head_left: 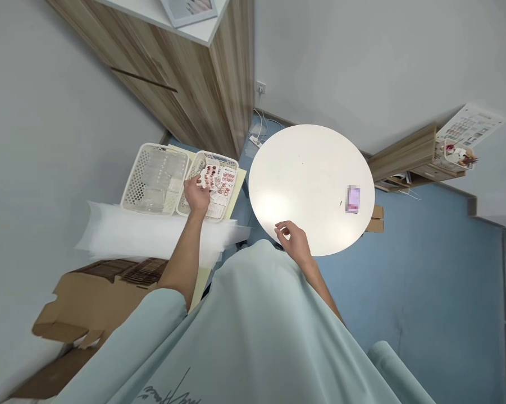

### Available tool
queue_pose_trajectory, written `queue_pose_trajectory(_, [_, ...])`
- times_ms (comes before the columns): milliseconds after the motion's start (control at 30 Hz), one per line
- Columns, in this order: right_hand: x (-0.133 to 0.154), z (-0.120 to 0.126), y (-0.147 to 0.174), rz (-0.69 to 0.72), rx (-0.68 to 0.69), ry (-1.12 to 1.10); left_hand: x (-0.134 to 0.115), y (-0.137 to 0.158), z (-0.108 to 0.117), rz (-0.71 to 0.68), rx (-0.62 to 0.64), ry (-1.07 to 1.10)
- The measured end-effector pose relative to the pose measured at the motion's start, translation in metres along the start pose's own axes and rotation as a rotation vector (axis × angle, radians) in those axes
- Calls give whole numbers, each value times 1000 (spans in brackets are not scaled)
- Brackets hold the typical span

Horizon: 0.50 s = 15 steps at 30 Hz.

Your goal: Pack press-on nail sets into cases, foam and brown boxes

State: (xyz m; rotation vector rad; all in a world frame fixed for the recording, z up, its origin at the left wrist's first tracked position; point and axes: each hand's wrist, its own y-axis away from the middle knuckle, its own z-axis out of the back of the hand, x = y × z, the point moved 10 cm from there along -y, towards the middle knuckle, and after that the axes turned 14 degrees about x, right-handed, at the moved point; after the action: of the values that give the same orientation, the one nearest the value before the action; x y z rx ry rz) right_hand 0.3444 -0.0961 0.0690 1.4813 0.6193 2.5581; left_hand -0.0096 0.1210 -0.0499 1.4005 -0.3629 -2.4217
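Observation:
At the white perforated basket (236,163) on the left, my left hand (197,195) reaches in with its fingers closed on a white card (210,177) bearing rows of red and pink nail-shaped pieces. More such cards (226,178) lie beneath and beside it in the basket. Its fingertips are partly hidden by the hand itself. Over the near edge of the round white table (307,163), my right hand (293,240) hovers with fingers loosely bent and apart, holding nothing.
A second white basket (137,168) with clear plastic boxes (164,168) adjoins on the left. White translucent sheets (151,233) and brown cardboard (96,303) lie nearer me. A blurred purple item (352,199) rests on the table. A wooden cabinet (210,84) stands behind.

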Motion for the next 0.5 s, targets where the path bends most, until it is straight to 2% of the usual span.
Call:
queue_pose_trajectory(100, [-1, 7, -4, 32, 38, -12, -19, 14, -9, -29, 67, 174])
queue_pose_trajectory(167, [0, 12, -8, 66, 49, -32, -38, 30, -26, -77, 170, 282])
queue_pose_trajectory(333, [-17, 33, -22, 44, -18, -210, -88, 94, -99, -99, 547, 451])
queue_pose_trajectory(500, [-40, 57, -24, 8, -65, -536, -138, 152, -150, -135, 778, 388])
